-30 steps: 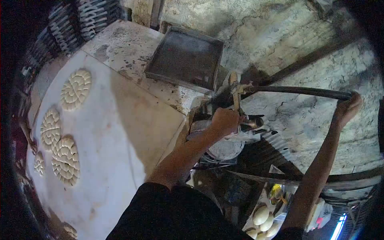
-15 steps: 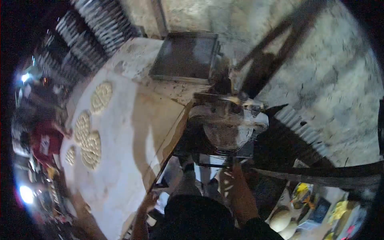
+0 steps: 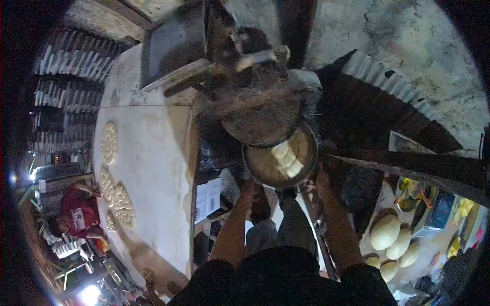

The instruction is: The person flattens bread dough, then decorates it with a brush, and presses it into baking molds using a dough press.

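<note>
A round metal pan (image 3: 259, 166) is in front of me, below a dark, heavy machine head (image 3: 263, 115). Pale dough pieces (image 3: 287, 159), pressed close together, lie in the pan. On its left side, my left hand (image 3: 249, 186) grips the rim. My right hand (image 3: 319, 177) is at the opposite side of the same pan, its fingers mostly in shadow and seemingly closed on the edge. The machine head covers the pan's far part.
Left is a floured table (image 3: 153, 153) with flat clusters of shaped dough (image 3: 124, 206). A person in red (image 3: 79, 211) works at its far side; another hand (image 3: 148, 275) is near its front. Large dough balls (image 3: 385, 232) lie right, below a beam (image 3: 434, 166).
My left hand has moved from the table edge to the pan, and my right hand has come to its other side. The pan with dough now shows below the machine head. The view has turned.
</note>
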Action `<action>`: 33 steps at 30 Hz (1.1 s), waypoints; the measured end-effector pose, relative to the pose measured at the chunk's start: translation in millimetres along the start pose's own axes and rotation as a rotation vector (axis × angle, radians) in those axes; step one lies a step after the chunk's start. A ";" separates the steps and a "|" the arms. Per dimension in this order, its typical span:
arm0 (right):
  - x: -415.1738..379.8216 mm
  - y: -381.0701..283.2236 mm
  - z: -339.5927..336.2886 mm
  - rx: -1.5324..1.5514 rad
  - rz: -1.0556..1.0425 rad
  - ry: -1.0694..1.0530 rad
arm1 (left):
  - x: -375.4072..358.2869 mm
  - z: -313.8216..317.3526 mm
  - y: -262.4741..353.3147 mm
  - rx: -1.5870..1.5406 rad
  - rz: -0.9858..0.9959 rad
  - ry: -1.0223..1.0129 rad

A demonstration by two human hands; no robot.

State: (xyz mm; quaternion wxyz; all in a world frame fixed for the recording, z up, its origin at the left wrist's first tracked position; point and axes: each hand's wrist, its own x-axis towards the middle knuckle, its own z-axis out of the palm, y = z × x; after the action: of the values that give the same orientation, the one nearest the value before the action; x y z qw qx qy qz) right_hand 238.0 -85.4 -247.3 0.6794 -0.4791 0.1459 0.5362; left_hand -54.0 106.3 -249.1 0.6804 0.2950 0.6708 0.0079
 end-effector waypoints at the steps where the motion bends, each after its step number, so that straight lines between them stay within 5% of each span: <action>1: -7.1 -12.2 -25.2 -0.053 0.009 0.028 | 2.3 18.0 7.7 -0.108 0.042 0.014; 5: -46.5 -11.0 -119.6 -0.298 0.064 0.172 | -9.3 33.9 -40.3 0.231 0.489 0.046; 9: -113.8 3.0 -109.9 -0.533 0.024 0.276 | -68.6 9.5 -115.1 0.308 0.517 0.127; 12: -147.2 -20.3 4.3 -0.501 0.036 0.124 | -93.3 -25.1 -127.3 0.211 0.524 0.308; 14: -124.6 -22.5 38.0 -0.157 0.248 -0.095 | -105.6 -58.1 -111.3 0.138 0.542 0.447; 16: -125.5 -34.8 104.8 0.274 0.405 -0.719 | -123.4 -101.1 -74.2 0.052 0.546 0.485; 18: -188.8 -36.7 237.7 -0.021 0.369 -1.035 | -153.3 -148.3 -24.2 -0.053 0.531 0.331; 20: -255.8 -20.7 355.2 -0.177 0.394 -1.424 | -135.2 -185.2 -14.4 -0.039 0.716 0.239; 21: -277.2 14.4 384.1 -0.443 0.168 -1.480 | -133.8 -199.1 -5.9 -0.073 0.764 0.192; 23: -310.7 94.2 427.5 -0.368 0.952 -1.045 | -135.7 -227.9 10.8 -0.201 0.795 0.144; 24: -333.5 129.1 446.2 -0.978 0.273 -1.447 | -140.1 -245.1 16.2 -0.274 0.798 0.132; 25: -356.2 163.9 464.8 -1.573 -0.584 -1.497 | -144.2 -265.4 20.1 -0.350 0.805 0.126; 26: -376.4 199.5 475.1 -1.528 -0.844 -1.504 | -147.9 -287.8 18.2 -0.424 0.811 0.138; 28: -392.2 237.7 473.6 -1.558 -0.626 -1.389 | -156.3 -329.8 15.1 -0.547 0.826 0.158; 30: -403.0 249.6 488.9 -1.317 -0.197 -1.324 | -146.5 -373.5 11.9 -0.641 0.837 0.171; 31: -414.2 246.4 515.4 -1.033 0.092 -1.307 | -144.3 -399.8 11.2 -0.673 0.841 0.180; 33: -434.9 253.7 567.3 -0.631 0.322 -1.425 | -141.4 -446.5 7.3 -0.752 0.828 0.196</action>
State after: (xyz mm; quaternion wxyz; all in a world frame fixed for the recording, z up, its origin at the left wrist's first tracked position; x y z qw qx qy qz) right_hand -327.6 108.0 219.7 0.3556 -0.1637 -0.4149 0.8213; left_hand -474.9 229.4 -84.6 0.6136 0.2685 0.5102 0.5395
